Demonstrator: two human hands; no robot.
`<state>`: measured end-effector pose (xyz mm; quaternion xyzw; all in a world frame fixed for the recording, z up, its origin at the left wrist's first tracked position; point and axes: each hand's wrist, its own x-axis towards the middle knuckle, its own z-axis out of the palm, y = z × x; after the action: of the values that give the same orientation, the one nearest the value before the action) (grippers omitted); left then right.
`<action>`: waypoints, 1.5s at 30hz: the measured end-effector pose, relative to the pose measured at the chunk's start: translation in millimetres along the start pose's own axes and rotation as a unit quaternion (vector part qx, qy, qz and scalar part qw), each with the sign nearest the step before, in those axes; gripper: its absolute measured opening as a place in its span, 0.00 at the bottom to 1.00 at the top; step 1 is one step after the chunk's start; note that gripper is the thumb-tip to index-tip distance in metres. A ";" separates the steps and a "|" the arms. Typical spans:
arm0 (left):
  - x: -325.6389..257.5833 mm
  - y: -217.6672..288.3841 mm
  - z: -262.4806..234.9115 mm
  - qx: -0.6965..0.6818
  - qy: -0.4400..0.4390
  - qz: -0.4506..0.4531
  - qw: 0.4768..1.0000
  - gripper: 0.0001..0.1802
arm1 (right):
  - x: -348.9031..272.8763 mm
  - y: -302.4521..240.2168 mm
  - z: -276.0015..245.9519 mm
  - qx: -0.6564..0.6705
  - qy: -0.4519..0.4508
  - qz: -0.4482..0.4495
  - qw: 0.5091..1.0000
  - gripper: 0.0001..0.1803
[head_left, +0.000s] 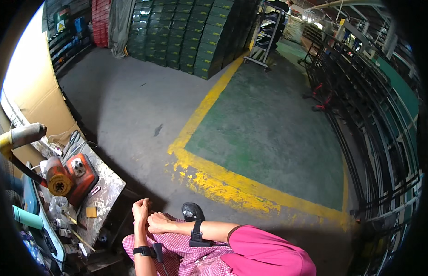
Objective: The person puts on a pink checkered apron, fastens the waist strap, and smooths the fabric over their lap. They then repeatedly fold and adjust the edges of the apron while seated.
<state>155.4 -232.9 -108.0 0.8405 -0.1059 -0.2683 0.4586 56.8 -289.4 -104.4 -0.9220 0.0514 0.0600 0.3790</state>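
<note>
My left hand (140, 210) is raised beside my lap, its fingers curled and pressed together near the bench's right corner. Close against it, my right hand (159, 223) is closed too, knuckles up, over my pink checked apron (195, 258). Whatever either hand holds, if anything, is hidden or too small to make out. A black strap with a small device (199, 237) circles my right forearm, and another wrist strap (145, 250) with a cable sits on my left.
A worn workbench (108, 181) at left carries an orange-red machine (78, 177), a yellow-tan block (91, 212), sticks and a teal cylinder (28, 217). Stacked green boxes (186, 39) stand far off. A wheeled rack (267, 39) and long dark racking (361, 87) stand beyond yellow floor lines.
</note>
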 end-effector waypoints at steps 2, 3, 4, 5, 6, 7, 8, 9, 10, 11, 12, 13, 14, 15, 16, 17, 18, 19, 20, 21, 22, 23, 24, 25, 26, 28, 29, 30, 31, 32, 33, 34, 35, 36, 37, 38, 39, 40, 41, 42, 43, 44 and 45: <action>-0.3 -7.5 -6.4 -0.002 0.007 -0.007 1.000 0.17 | 0.1 -6.9 -1.3 0.000 -0.009 -0.004 1.000 0.14; 0.2 -11.1 -8.9 -0.003 0.009 -0.011 1.000 0.17 | 1.0 -9.8 -2.4 -0.007 -0.023 -0.007 1.000 0.14; 0.4 -15.8 -10.7 -0.005 0.019 -0.018 1.000 0.17 | 1.3 -14.1 -3.9 -0.014 -0.038 -0.012 0.999 0.15; 0.0 -16.3 -10.2 -0.007 0.030 0.005 1.000 0.16 | 1.8 -14.5 -2.6 -0.019 -0.030 -0.016 0.999 0.15; -0.6 -17.3 -10.3 -0.007 0.043 0.027 0.999 0.15 | 2.6 -14.4 -1.5 -0.024 -0.022 -0.021 0.999 0.15; -0.4 -12.9 -6.2 -0.018 0.038 0.023 0.999 0.15 | 3.1 -10.0 -1.3 -0.020 -0.014 -0.017 1.000 0.14; -0.5 -14.2 -10.0 0.013 0.037 0.022 0.999 0.16 | 2.7 -13.5 -3.5 -0.009 -0.012 -0.018 1.000 0.15; -2.8 -16.3 -13.2 0.019 0.040 0.017 0.999 0.16 | 2.1 -17.5 -5.6 -0.003 -0.028 -0.012 1.000 0.15; -4.5 -7.9 -9.2 0.023 0.036 0.015 0.999 0.16 | 0.8 -14.5 -8.9 0.000 -0.039 0.001 0.999 0.15; -7.6 -0.6 -8.1 0.035 0.032 0.004 0.999 0.16 | -0.3 -13.4 -11.0 -0.003 -0.038 0.003 0.999 0.15; -10.1 13.2 -2.4 0.047 0.019 -0.002 0.999 0.16 | -1.7 -6.4 -15.0 -0.009 -0.031 0.012 0.999 0.16; -9.9 10.8 -4.2 0.045 0.025 -0.012 0.999 0.17 | -1.5 -7.3 -13.1 -0.009 -0.015 -0.006 1.000 0.16; -9.9 7.2 -5.6 0.042 0.034 -0.014 0.998 0.18 | -0.8 -8.8 -11.0 -0.014 -0.016 -0.013 1.000 0.16; -8.6 3.8 -6.5 0.040 0.033 -0.014 0.999 0.18 | -0.4 -9.3 -9.9 -0.014 -0.022 -0.016 1.000 0.16; -8.8 2.8 -7.6 0.038 0.029 -0.013 0.999 0.18 | 0.5 -9.2 -8.1 -0.014 -0.026 -0.017 0.999 0.17; -9.5 1.8 -8.8 0.038 0.033 -0.014 0.999 0.18 | 1.4 -9.6 -6.1 -0.014 -0.028 -0.021 0.999 0.17; -9.8 1.2 -9.5 0.037 0.034 -0.019 0.999 0.18 | 1.9 -9.9 -4.2 -0.016 -0.028 -0.014 0.999 0.17; -9.8 1.8 -9.4 0.035 0.033 -0.024 0.999 0.18 | 2.1 -9.8 -3.4 -0.019 -0.027 -0.007 0.999 0.17; -10.0 2.4 -9.4 0.035 0.034 -0.024 0.999 0.18 | 2.1 -9.5 -2.8 -0.019 -0.027 -0.008 0.999 0.17; -10.6 2.8 -9.6 0.038 0.034 -0.025 0.998 0.18 | 1.8 -8.9 -2.4 -0.024 -0.025 -0.013 0.999 0.16; -11.3 5.0 -9.2 0.041 0.032 -0.026 0.998 0.17 | 1.7 -8.1 -3.4 -0.030 -0.023 -0.018 0.999 0.16; -12.0 7.2 -8.3 0.041 0.032 -0.026 0.998 0.17 | 1.7 -7.4 -4.2 -0.030 -0.023 -0.018 0.999 0.16; -12.7 9.3 -7.1 0.033 0.036 -0.026 0.998 0.17 | 1.6 -6.7 -4.9 -0.030 -0.028 -0.014 0.999 0.16; -13.0 10.8 -6.7 0.026 0.040 -0.026 0.999 0.16 | 1.8 -5.8 -4.6 -0.029 -0.033 -0.011 0.999 0.16; -13.0 12.2 -6.6 0.026 0.040 -0.026 0.999 0.16 | 2.1 -4.8 -4.2 -0.029 -0.032 -0.011 0.999 0.16; -12.6 11.0 -7.4 0.031 0.036 -0.029 0.998 0.16 | 2.7 -5.1 -3.2 -0.025 -0.027 -0.013 0.999 0.16; -12.0 8.6 -8.1 0.031 0.038 -0.030 0.998 0.16 | 2.9 -6.2 -2.8 -0.025 -0.028 -0.015 0.999 0.16; -11.1 6.5 -8.6 0.027 0.036 -0.030 0.999 0.16 | 3.0 -7.1 -2.6 -0.021 -0.035 -0.007 0.999 0.17; -10.4 6.0 -8.3 0.024 0.032 -0.030 0.999 0.16 | 3.1 -7.2 -3.1 -0.018 -0.041 0.004 0.999 0.18; -10.2 5.2 -8.0 0.024 0.032 -0.030 0.999 0.16 | 3.0 -7.3 -3.6 -0.019 -0.041 0.004 0.999 0.18; -10.2 4.5 -7.5 0.026 0.035 -0.026 0.999 0.16 | 2.9 -7.5 -4.0 -0.017 -0.042 0.004 0.999 0.17; -10.3 4.4 -7.3 0.027 0.038 -0.022 0.999 0.16 | 2.7 -7.6 -4.6 -0.015 -0.044 0.004 0.999 0.17; -10.2 4.3 -7.3 0.027 0.039 -0.022 0.999 0.16 | 2.8 -7.8 -5.2 -0.016 -0.044 0.004 0.999 0.17; -10.1 4.3 -7.3 0.023 0.037 -0.023 0.999 0.16 | 2.8 -8.1 -5.7 -0.019 -0.045 0.000 0.999 0.17; -10.2 4.3 -7.2 0.020 0.036 -0.024 0.999 0.16 | 2.6 -8.4 -6.4 -0.023 -0.047 -0.003 0.999 0.17; -10.2 4.3 -7.3 0.019 0.036 -0.024 0.999 0.16 | 2.2 -8.8 -7.2 -0.023 -0.047 -0.003 0.999 0.17; -10.1 4.4 -7.5 0.022 0.035 -0.025 0.999 0.16 | 1.7 -9.1 -7.8 -0.018 -0.041 -0.005 0.999 0.17; -10.3 4.5 -7.8 0.025 0.033 -0.026 0.999 0.16 | 1.2 -10.0 -8.9 -0.013 -0.036 -0.007 0.999 0.17; -10.5 4.5 -8.0 0.025 0.033 -0.026 0.999 0.16 | 0.6 -10.9 -9.9 -0.013 -0.036 -0.007 0.999 0.17; -10.7 4.6 -7.9 0.027 0.033 -0.028 0.999 0.16 | 0.1 -11.7 -11.0 -0.014 -0.036 -0.008 0.999 0.17; -10.6 4.6 -7.9 0.029 0.033 -0.029 0.999 0.16 | 0.1 -11.9 -11.4 -0.014 -0.035 -0.008 0.999 0.17; -10.6 4.6 -7.8 0.029 0.033 -0.029 0.999 0.16 | 0.3 -12.2 -11.8 -0.014 -0.035 -0.009 0.999 0.17; -10.8 4.5 -7.5 0.023 0.036 -0.027 0.999 0.16 | 0.6 -12.4 -12.2 -0.017 -0.039 -0.010 0.999 0.17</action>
<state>150.9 -225.4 -97.3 0.8626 -0.0734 -0.2478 0.4349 60.0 -289.3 -87.2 -0.9258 0.0268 0.0929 0.3655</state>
